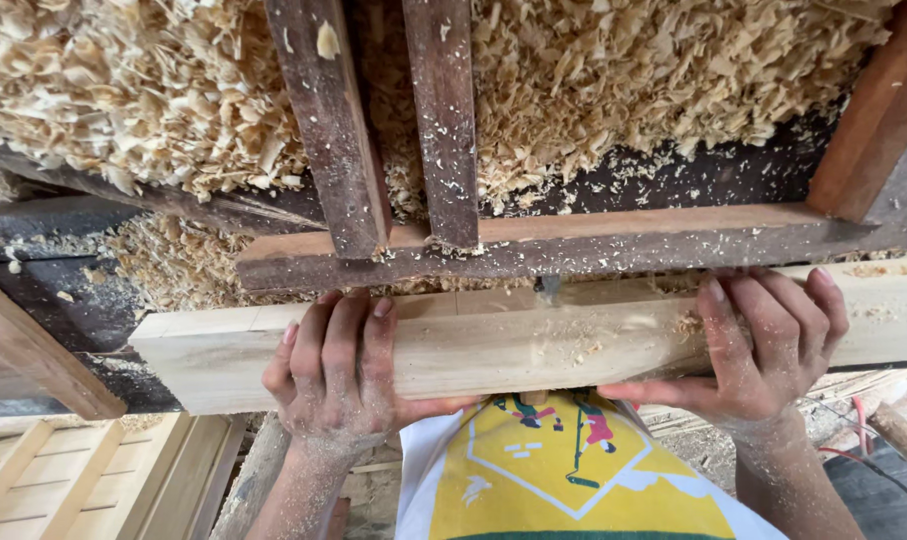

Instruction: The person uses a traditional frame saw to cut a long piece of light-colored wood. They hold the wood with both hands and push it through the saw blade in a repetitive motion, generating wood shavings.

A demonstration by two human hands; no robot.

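You've got both hands on the pale plank running across the middle of the frame. Your left hand wraps it at lower left, fingers curled over the top, thumb underneath. Your right hand grips it at the right the same way. Just behind the plank there's a dark wooden frame with 2 slats, and wood shavings are piled all over the upper half.
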